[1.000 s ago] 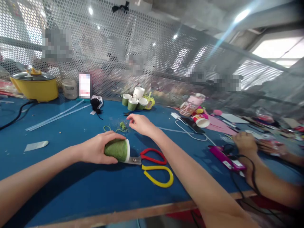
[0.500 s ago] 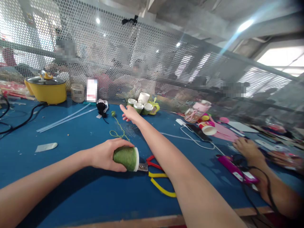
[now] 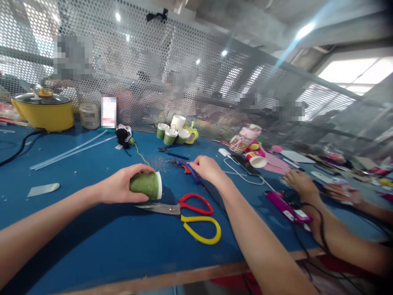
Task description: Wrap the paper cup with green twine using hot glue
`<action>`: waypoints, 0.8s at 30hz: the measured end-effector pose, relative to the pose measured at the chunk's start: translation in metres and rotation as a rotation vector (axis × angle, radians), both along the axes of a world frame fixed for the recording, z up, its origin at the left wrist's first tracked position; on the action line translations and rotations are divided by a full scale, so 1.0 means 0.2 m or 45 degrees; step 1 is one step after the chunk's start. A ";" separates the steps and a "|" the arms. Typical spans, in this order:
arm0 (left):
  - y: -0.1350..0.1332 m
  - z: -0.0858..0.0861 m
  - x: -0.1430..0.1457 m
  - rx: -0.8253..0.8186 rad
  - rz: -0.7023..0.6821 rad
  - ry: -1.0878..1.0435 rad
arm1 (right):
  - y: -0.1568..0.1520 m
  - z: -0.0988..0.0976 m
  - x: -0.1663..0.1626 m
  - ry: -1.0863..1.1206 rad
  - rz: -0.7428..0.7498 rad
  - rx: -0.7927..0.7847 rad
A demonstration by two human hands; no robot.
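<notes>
The head camera looks down on a blue table (image 3: 76,241). The left hand (image 3: 118,189) grasps a cup wrapped in green thread (image 3: 146,185); the fingers are closed around its side, and the cup lies on its side on the table, with the white rim to the right. A loose green thread (image 3: 138,152) runs from the cup toward a black bundle (image 3: 123,135) farther back.

The right hand (image 3: 208,169) is just right of the cup, and its fingers are curled around the near end of a blue tool (image 3: 186,166) that rests on the table.

Scissors (image 3: 187,211) with one red and one yellow handle lie between both arms, the blade tip just below the cup.

Several small cups (image 3: 171,132) stand near the mesh wall, and a yellow pot (image 3: 44,111) stands far left. At the right, another person's hand (image 3: 299,182) rests near a pink device (image 3: 284,207).
</notes>
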State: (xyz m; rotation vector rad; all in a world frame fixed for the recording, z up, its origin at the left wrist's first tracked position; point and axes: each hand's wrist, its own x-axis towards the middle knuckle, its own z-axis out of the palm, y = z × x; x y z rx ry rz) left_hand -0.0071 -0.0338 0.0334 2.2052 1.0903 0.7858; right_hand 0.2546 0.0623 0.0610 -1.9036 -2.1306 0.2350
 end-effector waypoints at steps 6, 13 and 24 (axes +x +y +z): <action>-0.01 -0.01 0.00 0.084 -0.028 0.058 | 0.00 -0.17 0.06 -0.072 -0.071 -0.128; -0.02 0.00 0.01 0.160 -0.074 0.153 | 0.00 -0.17 0.07 0.234 -0.187 -0.107; 0.01 -0.02 -0.02 0.365 -0.040 0.245 | -0.19 0.01 0.02 1.145 0.098 -0.405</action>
